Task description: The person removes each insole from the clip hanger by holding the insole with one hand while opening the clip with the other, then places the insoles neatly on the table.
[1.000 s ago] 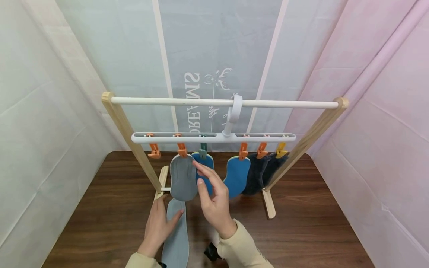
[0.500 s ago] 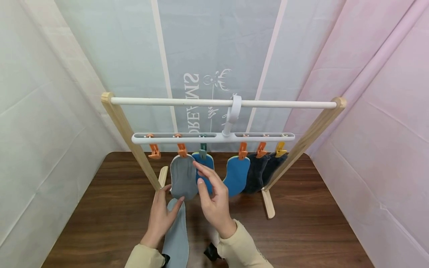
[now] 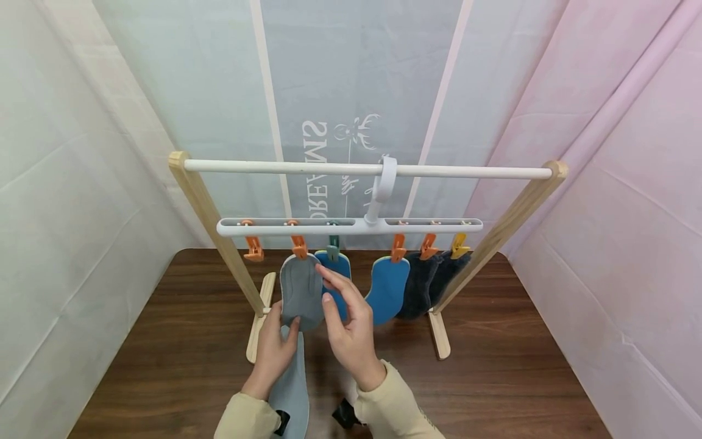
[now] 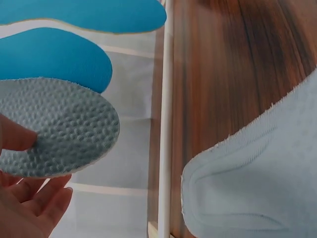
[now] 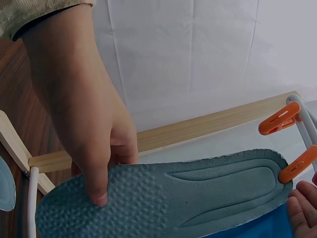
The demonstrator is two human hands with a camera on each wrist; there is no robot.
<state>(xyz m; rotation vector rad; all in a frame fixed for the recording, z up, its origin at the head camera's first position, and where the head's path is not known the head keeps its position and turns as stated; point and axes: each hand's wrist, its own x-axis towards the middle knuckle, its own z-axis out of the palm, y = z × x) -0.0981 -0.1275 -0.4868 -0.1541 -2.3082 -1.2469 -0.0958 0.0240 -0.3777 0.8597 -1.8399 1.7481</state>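
A grey insole (image 3: 300, 289) hangs by its upper end from an orange clip (image 3: 298, 245) on the white hanger (image 3: 345, 230). My left hand (image 3: 274, 347) pinches its lower part, the thumb on the dimpled face and the other fingers behind, as the left wrist view shows. My right hand (image 3: 353, 335) is raised by the insole's right edge with fingers extended; whether its fingertips touch the insole I cannot tell. Another grey insole (image 3: 292, 390) lies below, partly hidden by my left hand and sleeve. At the far left, an orange clip (image 3: 253, 247) holds nothing.
Two blue insoles (image 3: 389, 289) and two dark fuzzy insoles (image 3: 419, 286) hang from other clips. A wooden stand with a white rod (image 3: 466, 171) carries the hanger. The stand's feet (image 3: 440, 335) rest on the brown table (image 3: 510, 378); curtains surround it.
My left hand has risen from beside the lower grey insole to the hanging one and now grips its bottom part. My right hand has stayed in place.
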